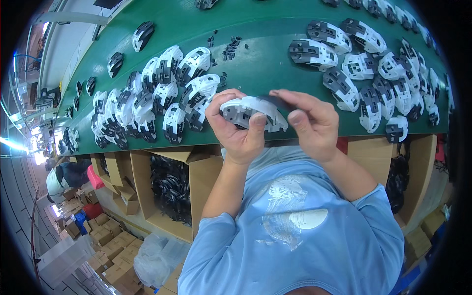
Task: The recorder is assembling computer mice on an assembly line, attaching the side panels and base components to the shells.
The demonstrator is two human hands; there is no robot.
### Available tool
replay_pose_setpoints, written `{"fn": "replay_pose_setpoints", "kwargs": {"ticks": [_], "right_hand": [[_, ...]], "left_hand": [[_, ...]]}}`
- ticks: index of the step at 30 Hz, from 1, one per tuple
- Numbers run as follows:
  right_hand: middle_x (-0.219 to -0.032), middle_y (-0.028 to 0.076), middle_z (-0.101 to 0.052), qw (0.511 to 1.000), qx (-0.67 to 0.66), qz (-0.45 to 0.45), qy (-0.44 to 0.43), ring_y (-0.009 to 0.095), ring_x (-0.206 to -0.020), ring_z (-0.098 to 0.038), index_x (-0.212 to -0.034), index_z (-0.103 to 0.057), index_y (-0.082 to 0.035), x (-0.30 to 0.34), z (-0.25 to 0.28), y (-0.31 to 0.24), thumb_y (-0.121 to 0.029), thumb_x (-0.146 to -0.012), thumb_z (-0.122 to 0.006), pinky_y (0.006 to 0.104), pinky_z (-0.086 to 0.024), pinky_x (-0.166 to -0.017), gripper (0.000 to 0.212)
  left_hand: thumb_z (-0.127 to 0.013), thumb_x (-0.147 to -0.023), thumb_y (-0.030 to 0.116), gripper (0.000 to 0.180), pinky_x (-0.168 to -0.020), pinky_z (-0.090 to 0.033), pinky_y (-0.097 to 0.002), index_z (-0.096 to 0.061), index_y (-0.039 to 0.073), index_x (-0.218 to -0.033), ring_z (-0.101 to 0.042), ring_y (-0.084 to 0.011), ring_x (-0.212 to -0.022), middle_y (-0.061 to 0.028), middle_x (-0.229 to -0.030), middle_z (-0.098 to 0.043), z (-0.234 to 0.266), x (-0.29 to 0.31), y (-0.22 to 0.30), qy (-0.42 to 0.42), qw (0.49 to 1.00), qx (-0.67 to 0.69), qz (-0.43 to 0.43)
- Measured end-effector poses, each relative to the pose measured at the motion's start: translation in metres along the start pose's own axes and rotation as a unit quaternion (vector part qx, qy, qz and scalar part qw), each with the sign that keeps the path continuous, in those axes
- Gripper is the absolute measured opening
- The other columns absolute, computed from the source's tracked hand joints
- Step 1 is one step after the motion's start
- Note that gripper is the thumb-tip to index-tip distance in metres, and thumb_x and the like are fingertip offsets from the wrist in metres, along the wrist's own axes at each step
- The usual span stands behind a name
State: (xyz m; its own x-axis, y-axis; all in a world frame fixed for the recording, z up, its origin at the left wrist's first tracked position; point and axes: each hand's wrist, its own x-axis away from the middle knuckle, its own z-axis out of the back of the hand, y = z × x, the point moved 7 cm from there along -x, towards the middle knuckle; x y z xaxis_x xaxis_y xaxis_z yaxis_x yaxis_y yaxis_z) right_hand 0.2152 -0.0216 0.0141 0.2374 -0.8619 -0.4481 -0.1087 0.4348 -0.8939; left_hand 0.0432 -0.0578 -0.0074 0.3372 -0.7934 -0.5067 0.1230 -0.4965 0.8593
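Above the near edge of the green table, my left hand [236, 129] grips a curved white-and-dark plastic shell [251, 104]. Its hollow underside is turned partly toward me, and my left thumb presses against the near rim. On the shell's other side, my right hand [313, 123] is curled, fingertips on a thin black plastic piece [281, 102] at the shell's upper right. That piece is slightly blurred; I cannot tell if it is part of the shell or separate. The right thumb is bent beside the shell's right end.
Similar shells stand in a cluster [169, 64] on the left and another [361, 66] on the right. Small black pieces [230, 51] lie scattered on the green table [260, 54]. Below its edge are cardboard boxes, one with dark parts [170, 189]. Farther left, a person [69, 177] bends over.
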Motion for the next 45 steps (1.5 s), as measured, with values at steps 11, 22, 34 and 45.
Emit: {"fn": "replay_pose_setpoints", "kwargs": {"ticks": [11, 22, 34, 45], "right_hand": [[-0.106, 0.016, -0.077, 0.993, 0.094, 0.048, -0.047, 0.032, -0.097, -0.075, -0.115, -0.077, -0.001, -0.009, -0.004, -0.015, -0.017, -0.086, -0.082, 0.0388, -0.059, -0.090, 0.033], [-0.124, 0.013, -0.070, 0.993, 0.035, 0.094, -0.069, 0.030, -0.107, -0.068, -0.127, -0.073, -0.008, 0.021, -0.035, 0.006, -0.029, -0.089, -0.080, 0.0392, -0.055, -0.093, 0.044], [-0.113, 0.013, -0.067, 0.928, 0.281, 0.105, -0.221, 0.030, -0.102, -0.062, -0.134, -0.063, -0.001, 0.003, 0.016, 0.031, -0.045, -0.078, -0.084, 0.0408, -0.054, -0.090, 0.074], [-0.112, 0.012, -0.066, 0.887, 0.307, 0.184, -0.291, 0.033, -0.094, -0.061, -0.130, -0.063, -0.002, -0.001, 0.008, 0.053, -0.045, -0.081, -0.079, 0.0427, -0.051, -0.082, 0.066]], "left_hand": [[-0.080, -0.092, 0.040, 0.068, -0.087, -0.048, -0.0350, -0.038, 0.005, -0.132, -0.055, -0.0210, -0.100, -0.0163, -0.112, -0.053, -0.003, 0.000, 0.003, -0.026, 0.998, -0.031, -0.048], [-0.083, -0.083, 0.037, 0.055, -0.085, -0.053, -0.0400, -0.053, 0.009, -0.119, -0.060, -0.0243, -0.095, -0.0110, -0.107, -0.059, -0.003, -0.006, -0.023, 0.058, 0.965, 0.244, 0.082], [-0.090, -0.069, 0.035, 0.078, -0.097, -0.049, -0.0412, -0.062, -0.005, -0.130, -0.060, -0.0290, -0.105, -0.0178, -0.120, -0.067, 0.011, -0.006, -0.029, -0.279, 0.936, -0.201, -0.078], [-0.084, -0.076, 0.044, 0.057, -0.082, -0.039, -0.0404, -0.070, 0.006, -0.116, -0.058, -0.0289, -0.090, -0.0080, -0.106, -0.071, -0.009, -0.009, -0.022, -0.364, 0.840, -0.379, -0.137]]}}
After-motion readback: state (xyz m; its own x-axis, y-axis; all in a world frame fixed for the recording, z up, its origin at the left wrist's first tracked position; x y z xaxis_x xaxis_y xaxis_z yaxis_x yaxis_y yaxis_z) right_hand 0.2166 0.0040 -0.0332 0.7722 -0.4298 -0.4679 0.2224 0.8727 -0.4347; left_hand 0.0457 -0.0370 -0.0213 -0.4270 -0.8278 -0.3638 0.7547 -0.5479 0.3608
